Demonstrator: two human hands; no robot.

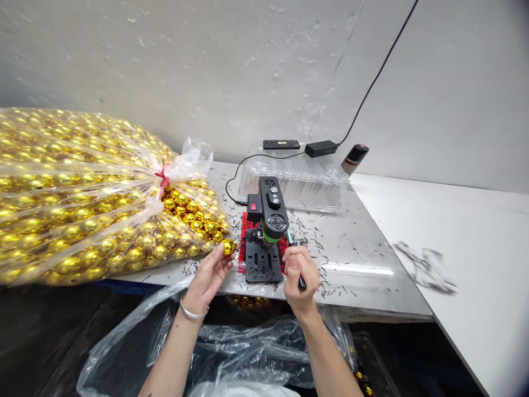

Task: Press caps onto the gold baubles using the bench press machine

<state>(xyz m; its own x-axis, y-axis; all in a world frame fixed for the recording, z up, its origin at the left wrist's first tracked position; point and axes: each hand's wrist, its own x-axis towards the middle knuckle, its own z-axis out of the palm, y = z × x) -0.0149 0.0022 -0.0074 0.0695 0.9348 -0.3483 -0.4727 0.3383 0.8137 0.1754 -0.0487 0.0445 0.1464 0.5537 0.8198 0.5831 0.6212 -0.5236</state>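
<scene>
Between the fingertips of my left hand [209, 274] is a shiny gold ball [228, 247], just left of a small black press machine [273, 212]. My right hand [302, 275] is wrapped round the black-tipped lever handle [302, 284] on the machine's right side. The machine has a slotted black base plate [263, 266] over a red mat [242, 259]. A large clear bag of gold balls [82, 204], tied with a red string [163, 177], lies to the left. Whatever sits under the machine's head is hard to make out.
Small dark bits lie scattered over the metal table [351, 242]. Behind the machine are a clear plastic tray [306, 182], a remote [281, 144], a power adapter [321, 148] and a spray can [355, 158]. Gloves [427, 267] lie right; a clear plastic bag [248, 350] hangs below the table edge.
</scene>
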